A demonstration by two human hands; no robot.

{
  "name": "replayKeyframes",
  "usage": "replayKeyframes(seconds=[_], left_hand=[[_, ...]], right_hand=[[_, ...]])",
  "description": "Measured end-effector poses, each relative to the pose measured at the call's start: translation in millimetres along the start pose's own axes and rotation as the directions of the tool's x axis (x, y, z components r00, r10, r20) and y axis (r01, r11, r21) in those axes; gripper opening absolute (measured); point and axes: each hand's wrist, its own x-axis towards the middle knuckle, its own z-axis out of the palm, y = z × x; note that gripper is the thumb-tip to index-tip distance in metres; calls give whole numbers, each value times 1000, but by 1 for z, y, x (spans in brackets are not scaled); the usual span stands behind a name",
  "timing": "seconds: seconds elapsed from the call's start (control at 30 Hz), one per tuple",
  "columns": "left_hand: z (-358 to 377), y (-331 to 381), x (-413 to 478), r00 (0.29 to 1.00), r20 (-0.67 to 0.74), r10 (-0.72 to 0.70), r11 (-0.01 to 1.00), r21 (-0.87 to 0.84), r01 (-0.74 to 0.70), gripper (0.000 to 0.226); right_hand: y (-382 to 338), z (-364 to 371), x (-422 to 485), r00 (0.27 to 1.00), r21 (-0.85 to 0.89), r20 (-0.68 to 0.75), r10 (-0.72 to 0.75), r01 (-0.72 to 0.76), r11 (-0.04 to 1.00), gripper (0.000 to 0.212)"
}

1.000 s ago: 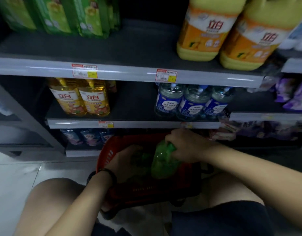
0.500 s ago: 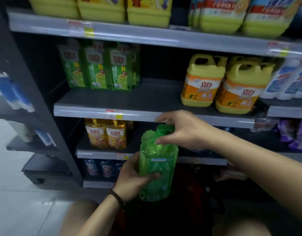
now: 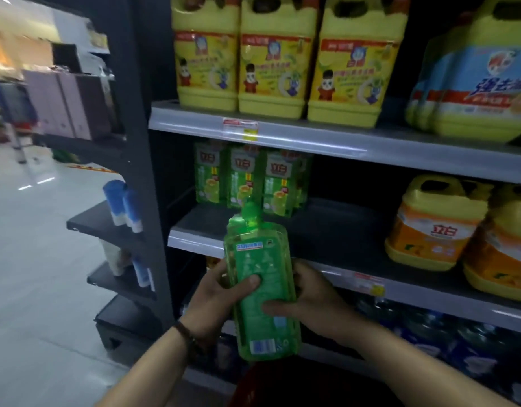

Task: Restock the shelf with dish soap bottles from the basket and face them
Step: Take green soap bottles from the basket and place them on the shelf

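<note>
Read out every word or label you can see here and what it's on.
"立白": green bottles on the shelf.
"立白": orange-labelled jug.
"强去油", cut off at the frame edge: blue-labelled jug.
Too blurred to read: back label of the held bottle, price tags, labels on the yellow jugs.

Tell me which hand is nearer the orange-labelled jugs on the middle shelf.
Right. The right hand grips the green bottle on the side facing the orange-labelled jugs, below and left of them; the left hand holds the bottle's far side.
</note>
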Motion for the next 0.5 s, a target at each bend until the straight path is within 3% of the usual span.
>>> replayKeyframes(seconds=[0.2, 0.37, 0.5], left_hand=[[-39, 43, 57, 997, -66, 45, 996, 80, -40, 41], [-73, 62, 86, 959, -136, 249, 920, 343, -190, 51], [-101, 64, 111, 935, -175, 308, 882, 421, -212, 70]], right_hand=[[-24, 24, 85, 999, 133, -33, 33, -28, 991, 50], [-52, 38, 143, 991, 202, -136, -1, 29, 979, 52], [-64, 55, 194, 958, 234, -284, -45, 115, 966, 55]])
